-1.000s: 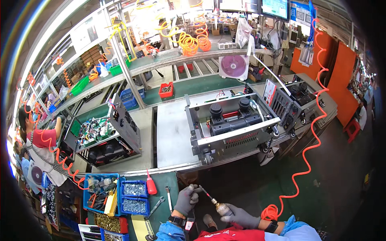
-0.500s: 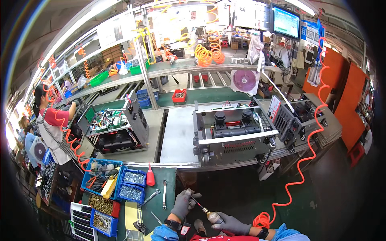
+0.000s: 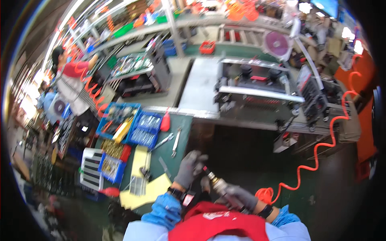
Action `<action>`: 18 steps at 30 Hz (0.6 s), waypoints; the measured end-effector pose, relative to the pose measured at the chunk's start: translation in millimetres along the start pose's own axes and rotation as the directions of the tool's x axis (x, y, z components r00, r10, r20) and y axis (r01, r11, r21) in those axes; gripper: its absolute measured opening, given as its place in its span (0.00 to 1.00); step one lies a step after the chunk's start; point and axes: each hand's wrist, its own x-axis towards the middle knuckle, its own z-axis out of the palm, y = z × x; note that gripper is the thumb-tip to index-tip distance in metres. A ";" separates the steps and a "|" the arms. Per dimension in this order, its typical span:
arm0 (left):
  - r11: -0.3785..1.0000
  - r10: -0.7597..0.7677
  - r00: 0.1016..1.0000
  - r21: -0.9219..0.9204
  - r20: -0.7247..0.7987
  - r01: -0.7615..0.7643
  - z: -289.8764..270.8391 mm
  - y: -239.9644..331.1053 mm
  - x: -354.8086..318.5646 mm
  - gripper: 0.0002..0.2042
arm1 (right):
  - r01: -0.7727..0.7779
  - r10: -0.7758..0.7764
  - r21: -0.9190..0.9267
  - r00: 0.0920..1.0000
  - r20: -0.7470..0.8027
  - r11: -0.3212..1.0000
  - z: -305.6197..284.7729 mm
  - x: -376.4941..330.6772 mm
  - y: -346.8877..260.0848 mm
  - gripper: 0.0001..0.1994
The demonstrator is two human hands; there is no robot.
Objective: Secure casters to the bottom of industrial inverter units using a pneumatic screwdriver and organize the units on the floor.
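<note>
My right hand point(image 3: 243, 197), in a grey glove, is wrapped round an air screwdriver point(image 3: 219, 184). The driver's dark bit points up and left, toward my left hand point(image 3: 187, 170). That hand, gloved too, has bent fingers close to the bit's tip; they are blurred, and whatever they pinch is too small to make out. Both hands are in front of my red apron point(image 3: 217, 221), beyond the bench's right edge. On the green bench top, left of my hands, lie a ring spanner point(image 3: 176, 142) and another spanner point(image 3: 163, 141). A red squeeze bottle point(image 3: 165, 121) stands behind them.
Blue bins of screws point(image 3: 145, 130) and a blue tool tray point(image 3: 116, 120) fill the bench's left. An open metal machine chassis point(image 3: 257, 82) rests on the line ahead, another unit point(image 3: 140, 76) left of it. A coiled orange air hose point(image 3: 315, 158) hangs at right. A co-worker point(image 3: 72, 86) stands far left.
My view has tilted down and turned left, so the bench and machines appear higher and farther right. The screwdriver remains in my right hand; my left fingers now look slightly apart from its bit.
</note>
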 end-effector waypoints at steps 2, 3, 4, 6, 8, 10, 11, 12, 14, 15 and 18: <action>0.991 0.010 1.000 -0.132 -0.002 -0.011 -4.2 -1.9 -6.5 0.19 | -0.120 0.107 0.150 0.990 0.093 0.981 1.9 -3.0 -4.1 0.25; 0.986 0.053 0.998 -0.155 -0.018 -0.056 -6.7 -4.4 -9.8 0.19 | -0.119 0.099 0.161 0.987 0.131 0.980 4.5 -1.2 -4.8 0.26; 0.993 0.067 0.995 -0.094 -0.072 -0.073 -9.8 -7.7 -12.7 0.20 | -0.071 0.062 0.076 0.991 0.117 0.995 7.2 0.7 -5.0 0.29; 0.994 0.094 0.984 -0.038 -0.149 -0.100 -20.2 -15.1 -20.8 0.21 | -0.027 0.032 -0.105 0.999 0.039 0.994 13.9 8.2 -4.2 0.35; 0.975 0.152 0.974 0.190 -0.169 -0.119 -34.8 -22.1 -29.2 0.21 | 0.004 0.002 -0.196 0.999 0.033 0.981 19.5 15.1 -1.9 0.36; 0.993 0.084 0.945 0.110 -0.317 -0.052 -58.7 -19.6 -41.0 0.20 | -0.042 0.035 -0.233 0.999 -0.036 0.972 20.0 18.6 -1.2 0.37; 0.999 -0.013 0.912 0.022 -0.409 0.025 -72.4 -15.4 -47.9 0.20 | -0.026 0.026 -0.239 1.000 -0.005 0.971 18.7 19.6 -1.5 0.37; 0.864 0.246 0.843 0.503 -0.478 0.032 -90.9 -5.3 -56.5 0.22 | -0.042 0.043 -0.245 0.999 -0.002 0.969 16.5 20.6 -2.3 0.36; 0.365 0.490 0.733 0.875 -0.471 0.318 -130.9 27.1 -73.0 0.25 | -0.056 0.057 -0.245 0.998 -0.003 0.968 11.6 22.3 -3.8 0.36; 0.194 0.502 0.701 0.856 -0.506 0.479 -148.6 44.3 -77.8 0.27 | -0.073 0.074 -0.243 0.997 -0.006 0.967 9.5 23.7 -4.7 0.36; -0.329 0.308 0.848 0.788 -0.432 0.521 -192.1 76.1 -63.5 0.25 | -0.085 0.081 -0.250 0.996 -0.024 0.965 7.4 28.7 -5.6 0.34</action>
